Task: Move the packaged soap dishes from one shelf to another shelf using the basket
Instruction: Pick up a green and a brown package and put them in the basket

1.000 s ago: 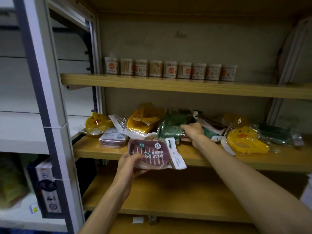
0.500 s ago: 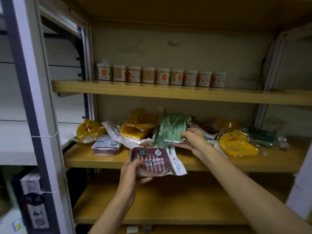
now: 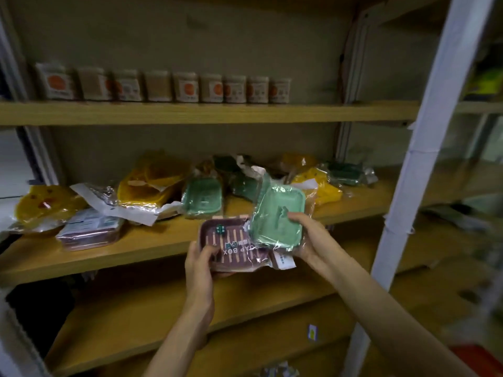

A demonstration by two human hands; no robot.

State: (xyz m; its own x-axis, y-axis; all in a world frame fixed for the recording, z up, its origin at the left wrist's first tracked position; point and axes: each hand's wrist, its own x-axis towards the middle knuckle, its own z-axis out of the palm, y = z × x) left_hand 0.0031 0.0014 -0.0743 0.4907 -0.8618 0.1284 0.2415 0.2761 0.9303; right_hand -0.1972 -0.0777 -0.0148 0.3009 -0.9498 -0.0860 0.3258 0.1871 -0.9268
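Note:
My left hand (image 3: 200, 263) grips a maroon packaged soap dish (image 3: 231, 244) in front of the middle wooden shelf (image 3: 141, 246). My right hand (image 3: 307, 238) holds a light green packaged soap dish (image 3: 276, 213), tilted and overlapping the maroon one's right end. Several more packaged dishes lie on that shelf: another green one (image 3: 201, 197), yellow ones (image 3: 152, 183), a yellow duck-shaped one (image 3: 46, 202), a maroon one (image 3: 89, 229) and dark green ones (image 3: 344, 172). No basket is in view.
A row of small labelled jars (image 3: 163, 85) stands on the upper shelf (image 3: 206, 112). A white upright post (image 3: 416, 170) rises at the right. The lower shelf (image 3: 163, 308) lies under my arms. Something red (image 3: 473, 357) shows at the bottom right.
My right hand has lifted the light green dish off the shelf and brought it down beside the maroon one. The view has swung to the right.

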